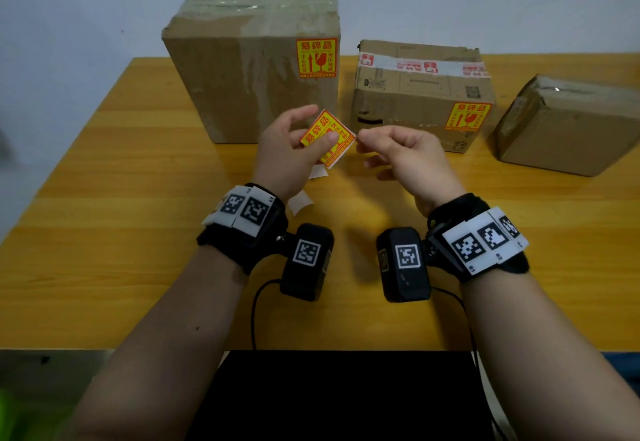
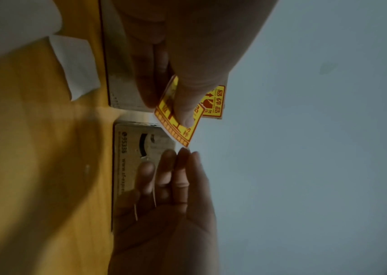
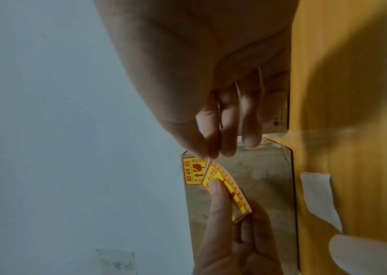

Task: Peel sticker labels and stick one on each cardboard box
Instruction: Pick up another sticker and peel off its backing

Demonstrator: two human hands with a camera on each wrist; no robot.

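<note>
Left hand [image 1: 289,149] pinching yellow sticker [image 1: 329,137] at frame centre, right hand [image 1: 398,160] fingertips pressed together at its corner, three boxes behind, right box [image 1: 568,128] unlabelled.

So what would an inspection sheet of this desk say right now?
Surface: wooden table.
Job's things: tall box and middle box each carry a label; right box shows none.
Clutter: two white backing papers under the left wrist.
Grip: left hand pinches a label sheet; right hand picks at its corner.
Cables: black wires from the wrist cameras.
Surroundings: plain wall.
</note>
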